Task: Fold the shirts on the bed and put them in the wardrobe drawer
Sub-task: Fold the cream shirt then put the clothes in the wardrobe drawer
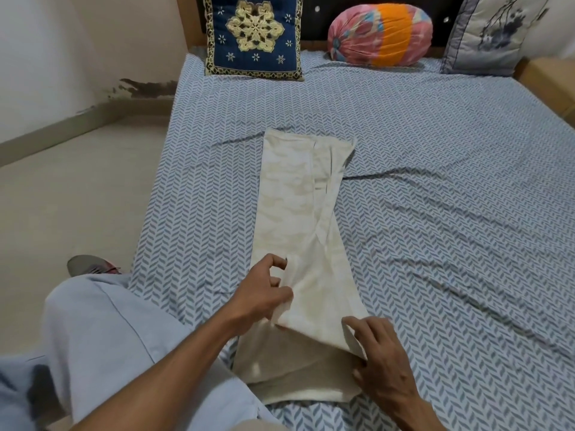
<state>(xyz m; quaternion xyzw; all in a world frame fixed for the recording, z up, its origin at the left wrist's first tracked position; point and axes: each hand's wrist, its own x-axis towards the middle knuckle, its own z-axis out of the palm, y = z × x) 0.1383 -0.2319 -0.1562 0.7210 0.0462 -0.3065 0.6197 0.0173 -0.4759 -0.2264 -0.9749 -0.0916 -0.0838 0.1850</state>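
A cream shirt (295,206) lies lengthwise on the bed (435,181), folded into a long narrow strip with its sides turned in. Its near end is lifted and turned over toward the far end. My left hand (264,293) pinches the left edge of that turned-over flap between thumb and curled fingers. My right hand (379,359) pinches the flap's right corner near the bed's front edge. No wardrobe or drawer is in view.
A blue embroidered cushion (253,35), a pink and orange bolster (379,34) and a grey cushion (497,32) line the headboard. Left of the bed lie bare floor (77,197) and a grey shoe (90,265). My light blue trouser leg (118,337) rests against the bed.
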